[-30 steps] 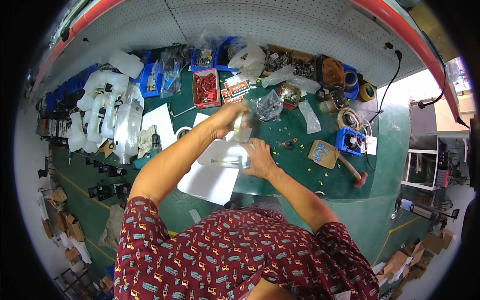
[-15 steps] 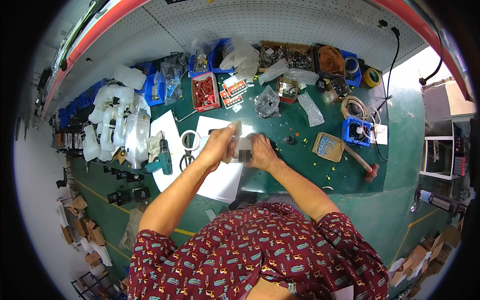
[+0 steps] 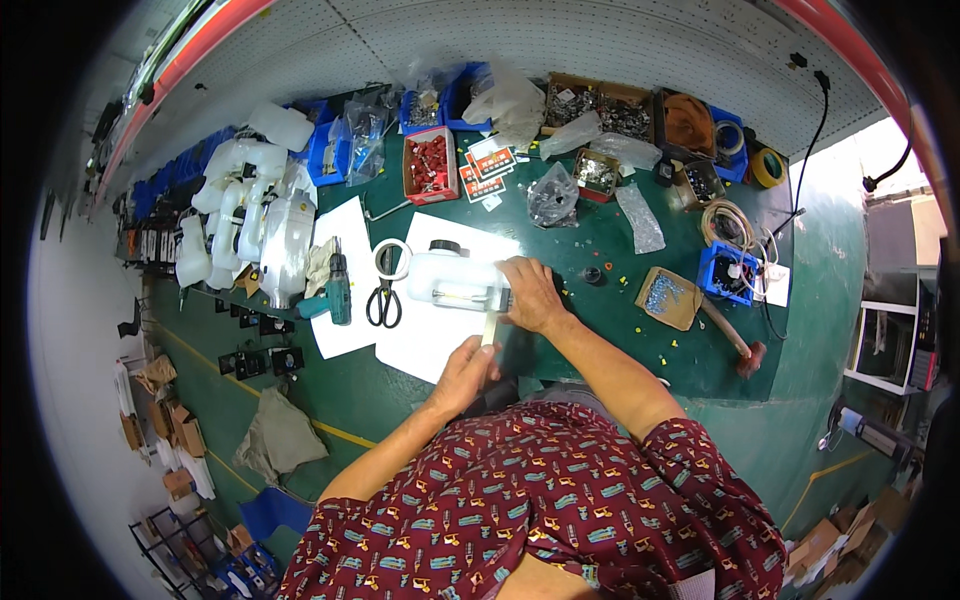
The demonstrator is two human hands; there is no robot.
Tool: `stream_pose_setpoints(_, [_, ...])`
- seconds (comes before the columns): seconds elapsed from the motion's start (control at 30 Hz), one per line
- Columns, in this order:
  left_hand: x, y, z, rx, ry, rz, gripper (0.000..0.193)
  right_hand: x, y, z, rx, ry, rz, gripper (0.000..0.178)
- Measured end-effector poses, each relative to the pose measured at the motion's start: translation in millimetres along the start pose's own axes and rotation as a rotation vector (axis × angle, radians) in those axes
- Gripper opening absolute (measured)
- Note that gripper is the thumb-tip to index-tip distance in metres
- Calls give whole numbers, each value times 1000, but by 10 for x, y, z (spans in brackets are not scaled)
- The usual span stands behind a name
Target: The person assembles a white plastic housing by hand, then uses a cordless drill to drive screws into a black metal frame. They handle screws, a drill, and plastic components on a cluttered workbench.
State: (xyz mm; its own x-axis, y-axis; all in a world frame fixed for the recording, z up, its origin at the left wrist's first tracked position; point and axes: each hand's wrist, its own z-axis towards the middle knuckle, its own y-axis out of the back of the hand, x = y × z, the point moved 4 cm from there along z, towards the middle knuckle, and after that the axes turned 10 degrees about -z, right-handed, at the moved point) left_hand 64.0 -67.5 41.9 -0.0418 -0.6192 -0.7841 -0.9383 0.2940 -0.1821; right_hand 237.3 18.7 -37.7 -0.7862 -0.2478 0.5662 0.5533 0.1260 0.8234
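Note:
A translucent white plastic tank (image 3: 425, 276) with a black cap (image 3: 445, 246) lies over white paper in front of me. A slim rod-like part shows along its near side. My right hand (image 3: 531, 294) is closed round the tank's right end, by a dark piece. Nearer my body, my left hand (image 3: 466, 376) pinches a pale strip (image 3: 490, 330) that looks like tape. The strip rises toward the tank's right end; I cannot tell if they are joined. Left of the tank are a white tape roll (image 3: 392, 260), black-handled scissors (image 3: 384, 305) and a green cordless drill (image 3: 339, 290).
More white tanks (image 3: 236, 215) are heaped at the left. A box of red parts (image 3: 430, 165), plastic bags (image 3: 553, 196) and parts bins line the back. On the right are a cardboard tray of small blue pieces (image 3: 668, 298), a hammer (image 3: 730, 335) and coiled hose (image 3: 730, 222).
My left hand has come off the tank's far side and moved down toward my body with the pale strip. The tank now shows more fully, its cap visible; my right hand stays at its end.

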Motion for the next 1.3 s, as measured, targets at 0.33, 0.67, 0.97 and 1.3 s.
stream_pose_setpoints(0.33, [520, 27, 45, 23, 25, -118, 27, 32, -28, 15, -12, 13, -66, 101])
stream_pose_setpoints(0.67, [1197, 349, 471, 188, 71, -113, 29, 108, 120, -19, 47, -34, -210, 113])
stream_pose_setpoints(0.97, [830, 341, 526, 403, -25, 269, 30, 435, -729, -1173, -75, -1119, 1078, 34])
stream_pose_setpoints(1.3, [813, 2301, 602, -503, -490, 743, 29, 601, -691, -1020, -181, -990, 1292, 23])
